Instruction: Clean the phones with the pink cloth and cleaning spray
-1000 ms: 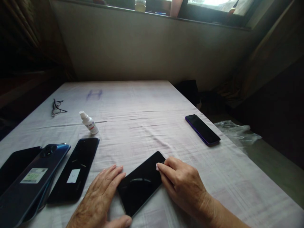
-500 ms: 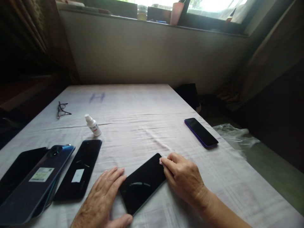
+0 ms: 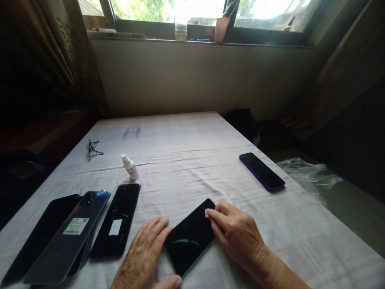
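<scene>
A black phone (image 3: pixel 189 237) lies screen up on the white tablecloth (image 3: pixel 180 160) near the front edge. My left hand (image 3: pixel 144 257) lies flat beside it, fingers stretched against its left edge and thumb at its near corner. My right hand (image 3: pixel 234 237) is curled at the phone's upper right corner, fingertips pinched on a small white bit I cannot make out.
At the left lie a dark phone with a white sticker (image 3: pixel 116 220), a blue phone back with a label (image 3: pixel 70 237) and a black panel (image 3: pixel 39 237). A small white bottle (image 3: pixel 130 166), glasses (image 3: pixel 93 149) and a purple-edged phone (image 3: pixel 261 171) lie farther off.
The view has tilted up, showing more of the window. My right hand stays pinched at the phone's corner and my left hand stays flat beside it.
</scene>
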{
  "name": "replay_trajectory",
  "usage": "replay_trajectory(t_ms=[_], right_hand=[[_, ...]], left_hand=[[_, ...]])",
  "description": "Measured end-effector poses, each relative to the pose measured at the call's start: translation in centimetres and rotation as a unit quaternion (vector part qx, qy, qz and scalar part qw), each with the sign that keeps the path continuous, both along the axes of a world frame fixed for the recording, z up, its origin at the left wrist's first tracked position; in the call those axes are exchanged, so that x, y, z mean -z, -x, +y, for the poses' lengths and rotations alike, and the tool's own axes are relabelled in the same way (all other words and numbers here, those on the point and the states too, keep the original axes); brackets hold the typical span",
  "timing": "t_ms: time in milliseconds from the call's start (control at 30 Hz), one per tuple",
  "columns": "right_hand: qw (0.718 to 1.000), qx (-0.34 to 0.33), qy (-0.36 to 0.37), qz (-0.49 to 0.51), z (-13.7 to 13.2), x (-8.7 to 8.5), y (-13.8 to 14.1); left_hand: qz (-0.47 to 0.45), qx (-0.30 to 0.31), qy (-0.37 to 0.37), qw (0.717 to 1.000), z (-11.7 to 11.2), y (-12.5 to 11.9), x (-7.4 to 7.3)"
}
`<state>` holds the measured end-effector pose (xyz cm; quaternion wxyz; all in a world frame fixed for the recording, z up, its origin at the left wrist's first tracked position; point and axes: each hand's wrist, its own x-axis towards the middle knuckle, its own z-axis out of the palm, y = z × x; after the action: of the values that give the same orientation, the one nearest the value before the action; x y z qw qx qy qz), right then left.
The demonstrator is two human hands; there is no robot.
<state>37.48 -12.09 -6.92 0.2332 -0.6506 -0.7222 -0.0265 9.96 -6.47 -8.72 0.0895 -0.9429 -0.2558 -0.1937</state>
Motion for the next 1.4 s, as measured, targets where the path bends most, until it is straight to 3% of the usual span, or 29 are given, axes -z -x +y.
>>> replay_trajectory(t_ms=[133,233,433,567,633,767,900,1067,1400], right_hand=[[0.998,0.063,0.013,-0.013,0.5,0.2,-1.6],[0.997,0.067,0.021,-0.022,1.0,0.1,-1.7],[0.999,-0.001,0.037,-0.025,1.6,-0.8,0.5],[0.996,-0.060,0.056,-0.025,2.1,-1.3,1.6],[0.996,-0.045,0.065,-0.033,2.3,-1.4,1.4],[0.995,0.051,0.071,-0.045,2.7,-1.2,-0.5],[0.996,0.083,0.046,0.007,2.6,-0.6,-2.5],[0.993,0.041,-0.014,0.111,2.3,-0.1,-3.0],[0.977,0.005,-0.123,0.176,1.3,-1.5,-2.5]], left_hand=[[-0.006,0.013,0.017,1.000,0.4,0.4,0.8],[-0.035,0.027,0.022,0.999,0.4,0.6,1.4],[-0.023,0.017,0.063,0.998,0.2,0.7,0.7],[-0.021,0.015,0.042,0.999,0.0,0.7,0.5],[-0.016,0.005,0.029,0.999,-0.1,0.6,0.6],[-0.017,-0.011,0.019,1.000,-0.2,0.0,0.6],[-0.028,-0.015,0.020,0.999,-0.2,-0.5,0.5],[-0.055,-0.022,0.039,0.997,-0.8,-1.1,0.3],[-0.138,-0.004,0.077,0.987,-1.6,-1.3,0.1]])
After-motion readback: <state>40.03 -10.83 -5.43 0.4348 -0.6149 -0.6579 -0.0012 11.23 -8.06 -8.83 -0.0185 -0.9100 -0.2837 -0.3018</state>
